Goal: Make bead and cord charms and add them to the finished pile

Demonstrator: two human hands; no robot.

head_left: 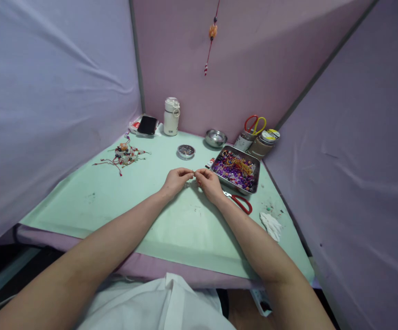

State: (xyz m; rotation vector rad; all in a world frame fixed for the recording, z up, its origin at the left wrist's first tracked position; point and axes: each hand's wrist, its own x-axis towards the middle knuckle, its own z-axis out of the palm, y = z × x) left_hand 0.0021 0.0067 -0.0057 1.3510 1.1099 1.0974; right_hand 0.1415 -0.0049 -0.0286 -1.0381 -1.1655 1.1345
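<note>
My left hand (pixel 177 179) and my right hand (pixel 208 183) meet over the middle of the table, fingertips almost touching. Both are closed in a pinch on a thin strand (pixel 194 172), mostly hidden by the fingers and too small to make out well. Just right of my right hand stands a metal tray (pixel 235 184) of purple beads with a tangle of golden cord (pixel 242 166) on top. Red-handled scissors (pixel 242 202) lie beside my right wrist, their blades partly hidden behind it. A small tube with a red-and-white label (pixel 210 162) rests against the tray.
Beaded strings (pixel 125 155) lie at left. Farther back are a phone (pixel 147 125), white bottle (pixel 171 117), round clear case (pixel 186 151), steel bowl (pixel 216 138), tin with scissors (pixel 245 140) and jar (pixel 264 143). White cloth (pixel 271 226) lies at right; a beaded cord (pixel 213 32) hangs above.
</note>
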